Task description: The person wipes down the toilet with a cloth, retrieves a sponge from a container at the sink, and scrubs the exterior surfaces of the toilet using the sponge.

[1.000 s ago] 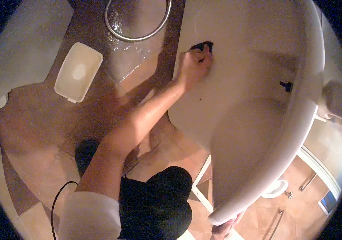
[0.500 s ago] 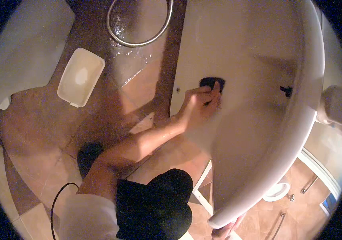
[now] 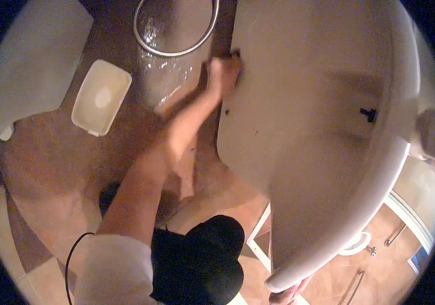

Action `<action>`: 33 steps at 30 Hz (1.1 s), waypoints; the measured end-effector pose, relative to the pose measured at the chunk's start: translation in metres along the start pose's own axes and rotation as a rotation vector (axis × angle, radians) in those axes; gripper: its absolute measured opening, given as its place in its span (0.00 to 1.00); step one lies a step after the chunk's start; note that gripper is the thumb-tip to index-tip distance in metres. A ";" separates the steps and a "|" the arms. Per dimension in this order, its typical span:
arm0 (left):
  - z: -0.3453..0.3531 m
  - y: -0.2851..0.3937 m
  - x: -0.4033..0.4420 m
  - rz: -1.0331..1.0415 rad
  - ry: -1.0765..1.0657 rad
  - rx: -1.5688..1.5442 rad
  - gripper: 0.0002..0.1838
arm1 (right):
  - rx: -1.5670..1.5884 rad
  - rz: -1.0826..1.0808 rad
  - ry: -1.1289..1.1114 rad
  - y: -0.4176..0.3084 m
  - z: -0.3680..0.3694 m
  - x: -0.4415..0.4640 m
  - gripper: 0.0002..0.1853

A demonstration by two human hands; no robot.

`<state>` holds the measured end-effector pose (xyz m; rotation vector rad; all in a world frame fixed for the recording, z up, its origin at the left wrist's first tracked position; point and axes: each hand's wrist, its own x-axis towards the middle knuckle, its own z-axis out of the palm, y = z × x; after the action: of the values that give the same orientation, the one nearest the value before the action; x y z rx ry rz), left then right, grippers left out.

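Observation:
My left hand (image 3: 222, 73) is closed around a small dark pad (image 3: 236, 53), which it presses on the near edge of a large white curved panel (image 3: 304, 61). The hand is smeared by motion and hides most of the pad. My right hand (image 3: 286, 295), partly cut off at the bottom of the view, grips the panel's lower rim. A small black fitting (image 3: 368, 115) and a small dark hole (image 3: 227, 112) show on the panel.
A pale plastic tub (image 3: 101, 99) stands on the brown tiled floor. A metal shower hose (image 3: 177, 53) loops over wet tiles. Beyond the panel are a white toilet (image 3: 355, 243) and a grab bar (image 3: 394, 235).
My left hand has moved up and to the left with the dark pad, from the panel's inner surface to its edge. My right hand keeps its hold on the rim.

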<state>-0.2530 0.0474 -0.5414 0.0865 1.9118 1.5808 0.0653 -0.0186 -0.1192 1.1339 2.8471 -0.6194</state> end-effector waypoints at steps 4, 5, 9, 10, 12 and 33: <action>0.039 -0.028 0.007 0.237 0.360 -0.105 0.19 | -0.005 -0.069 -0.014 -0.002 -0.004 0.000 0.22; 0.040 -0.027 -0.027 0.236 0.342 -0.143 0.22 | 0.021 -0.053 -0.020 -0.003 -0.002 0.003 0.23; 0.041 -0.017 -0.123 0.078 -0.056 -0.451 0.37 | -0.355 -0.600 -0.004 0.063 -0.017 -0.022 0.23; 0.042 -0.015 -0.094 0.274 0.164 -0.208 0.28 | 0.051 -0.024 -0.040 -0.012 -0.004 0.013 0.21; 0.037 -0.006 -0.021 0.505 0.556 0.201 0.17 | -0.390 -0.862 0.213 0.073 -0.013 -0.004 0.20; 0.010 -0.002 -0.091 0.231 0.257 0.083 0.08 | -0.779 -1.226 0.669 0.063 0.005 0.025 0.18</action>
<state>-0.1749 0.0158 -0.5043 0.1506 2.2341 1.7318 0.0879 0.0373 -0.1497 -0.7197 3.4111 1.0713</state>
